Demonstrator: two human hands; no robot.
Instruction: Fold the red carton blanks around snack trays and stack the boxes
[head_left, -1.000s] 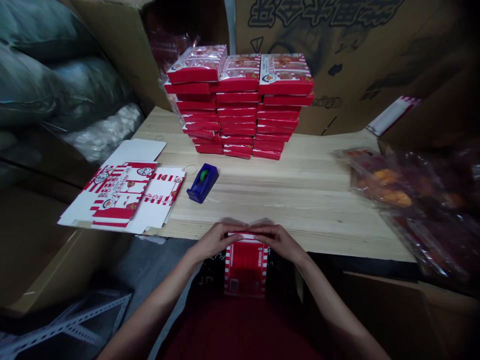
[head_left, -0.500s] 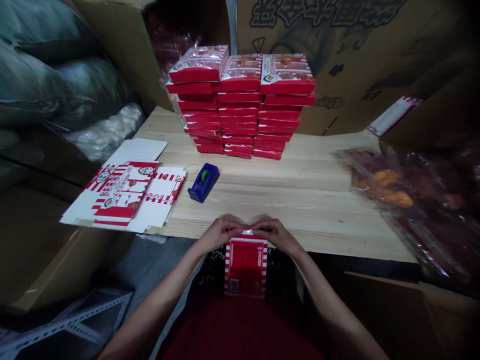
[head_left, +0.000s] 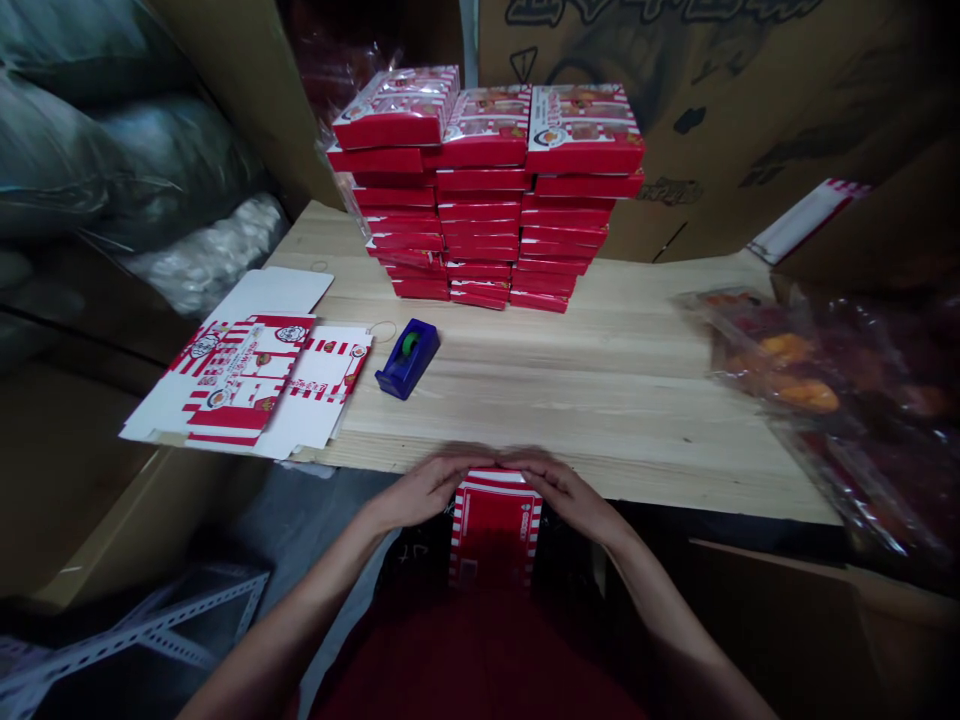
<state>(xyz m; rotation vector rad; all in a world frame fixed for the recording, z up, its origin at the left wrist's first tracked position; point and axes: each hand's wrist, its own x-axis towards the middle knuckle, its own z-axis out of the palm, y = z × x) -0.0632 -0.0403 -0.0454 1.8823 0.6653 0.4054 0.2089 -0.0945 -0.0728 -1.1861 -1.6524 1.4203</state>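
Observation:
A small red box with red-and-white striped edges (head_left: 495, 530) stands upright against the near edge of the wooden table (head_left: 600, 400), over my lap. My left hand (head_left: 424, 487) grips its top left corner and my right hand (head_left: 559, 487) grips its top right corner, with the fingers of both curled over the top end. The fingertips are smeared by motion. A blue tape dispenser (head_left: 406, 359) lies on the table a little beyond my left hand.
Three tall stacks of red boxes (head_left: 487, 190) stand at the table's back. Flat unfolded box blanks (head_left: 247, 380) lie at the left edge. Clear bags of orange and red goods (head_left: 825, 380) fill the right side. Big cardboard cartons (head_left: 712, 110) wall the back.
Both hands stayed on the box's top end, their fingers working over it: pinching it half a second ago, now lying over it. The view shifted slightly.

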